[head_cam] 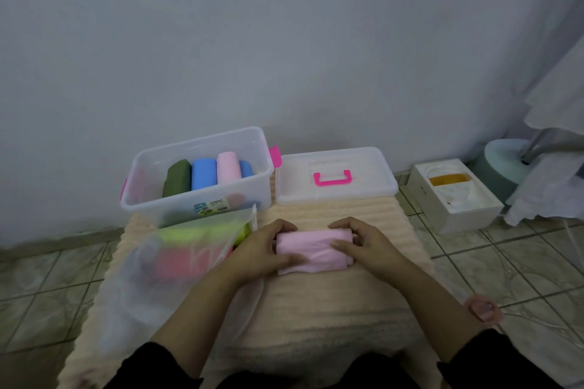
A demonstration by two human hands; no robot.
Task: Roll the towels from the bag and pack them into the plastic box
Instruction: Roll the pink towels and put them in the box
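A pink towel (311,249), partly rolled, lies on the beige mat (316,309) in front of me. My left hand (265,249) grips its left end with curled fingers, and my right hand (360,241) grips its right end, thumb on top. The clear plastic box (196,199) stands at the back left and holds rolled towels: a green one (177,178), a blue one (203,174), a pink one (229,169) and another blue one behind. The translucent bag (177,256) lies left of my hands with yellow-green and red-pink towels inside.
The box's clear lid (335,177) with a pink handle lies on the mat right of the box. A white cardboard box (455,196) sits on the tiled floor at right, near a round fan base (502,161) and white fabric. A wall rises behind.
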